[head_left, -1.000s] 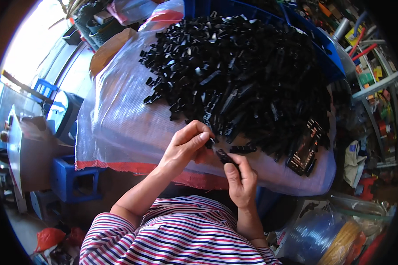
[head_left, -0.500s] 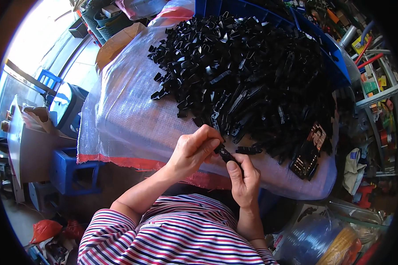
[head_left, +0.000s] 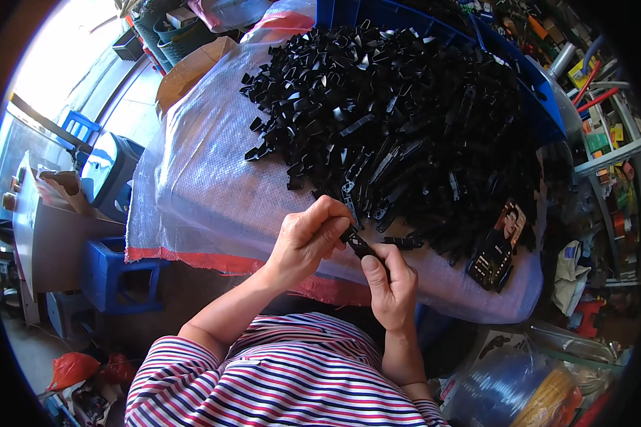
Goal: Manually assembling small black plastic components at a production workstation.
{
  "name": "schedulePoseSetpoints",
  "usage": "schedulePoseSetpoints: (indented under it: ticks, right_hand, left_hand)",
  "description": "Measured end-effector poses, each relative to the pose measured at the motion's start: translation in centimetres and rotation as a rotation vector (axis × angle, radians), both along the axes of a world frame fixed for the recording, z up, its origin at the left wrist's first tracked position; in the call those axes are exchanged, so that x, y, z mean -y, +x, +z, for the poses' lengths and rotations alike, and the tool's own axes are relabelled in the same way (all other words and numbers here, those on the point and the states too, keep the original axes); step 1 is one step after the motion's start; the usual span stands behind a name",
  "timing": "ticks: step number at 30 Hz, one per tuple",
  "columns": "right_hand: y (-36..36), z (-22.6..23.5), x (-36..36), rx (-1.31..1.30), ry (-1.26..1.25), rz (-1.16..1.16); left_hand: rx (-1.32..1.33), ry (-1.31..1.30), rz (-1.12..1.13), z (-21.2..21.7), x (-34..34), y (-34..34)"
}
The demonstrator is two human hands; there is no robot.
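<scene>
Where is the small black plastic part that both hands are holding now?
In the head view, the black part is low centre, pinched between the left hand and right hand, just before the black pile.

We can't make out the black part [head_left: 360, 244]: both hands [head_left: 349, 260] cover most of it. Worktop [head_left: 214, 185] is hidden under woven sheeting; the heap of black parts [head_left: 399, 121] buries the rest. Single pieces in the heap blur together. Shelf clutter [head_left: 605, 135] at right too small to tell.

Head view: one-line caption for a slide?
Both hands, left hand and right hand, pinch a small black plastic part beside a heap of black parts on a woven sheet.
</scene>
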State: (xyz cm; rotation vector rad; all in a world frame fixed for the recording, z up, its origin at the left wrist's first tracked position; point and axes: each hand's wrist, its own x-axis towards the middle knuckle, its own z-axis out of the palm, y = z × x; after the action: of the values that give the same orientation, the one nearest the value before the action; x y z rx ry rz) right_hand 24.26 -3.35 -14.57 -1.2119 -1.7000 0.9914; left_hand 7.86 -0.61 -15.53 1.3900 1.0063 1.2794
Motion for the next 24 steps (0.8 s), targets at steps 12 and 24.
schedulePoseSetpoints:
  ticks: [12, 24]
  right_hand:
    - [-0.3, -0.2, 0.1, -0.022, -0.023, -0.036]
    - [-2.5, -0.2, 0.1, -0.124, -0.060, -0.097]
  left_hand:
    - [-0.131, 0.130, 0.016, 0.0, 0.0, 0.0]
    - [-0.270, 0.270, 0.131, 0.0, 1.6, 0.9]
